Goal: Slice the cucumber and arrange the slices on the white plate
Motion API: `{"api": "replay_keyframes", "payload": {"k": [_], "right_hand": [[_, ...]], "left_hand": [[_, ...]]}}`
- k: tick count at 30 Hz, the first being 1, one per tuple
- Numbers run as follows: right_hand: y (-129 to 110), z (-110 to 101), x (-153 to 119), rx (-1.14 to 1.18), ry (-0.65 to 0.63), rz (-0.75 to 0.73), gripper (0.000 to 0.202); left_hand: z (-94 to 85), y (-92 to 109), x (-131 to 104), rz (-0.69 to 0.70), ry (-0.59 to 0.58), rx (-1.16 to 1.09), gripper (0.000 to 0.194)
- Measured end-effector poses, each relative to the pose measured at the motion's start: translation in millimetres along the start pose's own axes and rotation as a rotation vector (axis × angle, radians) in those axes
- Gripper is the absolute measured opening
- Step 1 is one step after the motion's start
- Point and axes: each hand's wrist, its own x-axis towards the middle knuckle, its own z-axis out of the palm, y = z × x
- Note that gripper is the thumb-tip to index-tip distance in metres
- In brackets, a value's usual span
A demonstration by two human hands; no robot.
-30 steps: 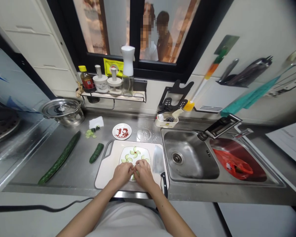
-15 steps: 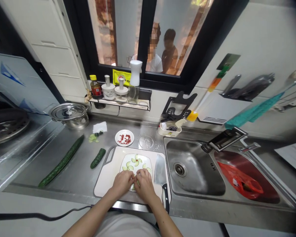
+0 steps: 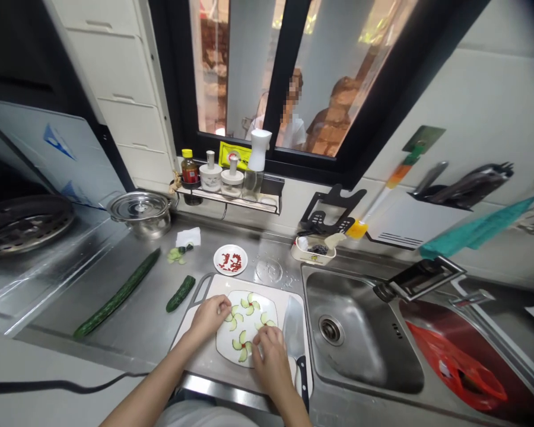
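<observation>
A white squarish plate (image 3: 222,349) lies on the cutting board (image 3: 199,363), bearing several pinwheels of cucumber slices (image 3: 242,347) with small red bits at their centres. My left hand (image 3: 210,317) hovers over the plate's left rim beside the left pinwheel; its fingers are loosely curled and nothing shows in them. Over the lower right rim is my right hand (image 3: 271,359), fingers bent and slightly apart, close to the near pinwheel. It partly covers the right pinwheel. A cleaver (image 3: 295,332) rests along the board's right side, its black handle toward me.
Beyond the board is a small plate of red pieces (image 3: 230,261). A short cucumber piece (image 3: 180,293) and a long cucumber (image 3: 120,292) lie left, near cucumber scraps (image 3: 176,255). A lidded pot (image 3: 143,214) stands behind. Right are the sink (image 3: 351,344) and red bag (image 3: 467,373).
My hands have parted from close together over the near pinwheel, the left moving up and left, the right drawing aside. That pinwheel is now uncovered. The camera view has shifted slightly.
</observation>
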Motion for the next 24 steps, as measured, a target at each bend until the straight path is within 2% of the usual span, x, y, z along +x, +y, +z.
{"api": "replay_keyframes", "payload": {"k": [4,9,16,24], "right_hand": [[2.2,-13.8,2.6,-0.022,0.009,-0.005,0.013],[8.6,-21.3,8.1,-0.029,0.016,0.023,0.012],[6.5,-0.9,13.5,0.059,0.067,0.035,0.01],[7.6,13.1,21.4,0.125,0.049,0.047,0.008]], "left_hand": [[-10.3,-1.4,19.7,0.033,0.071,0.006,0.013],[-20.6,-3.8,41.5,0.148,0.071,0.113,0.013],[-27.5,-21.6,83.6,0.117,0.05,0.19,0.015],[-14.8,-23.9,135.6,-0.008,0.134,0.324,0.023]]}}
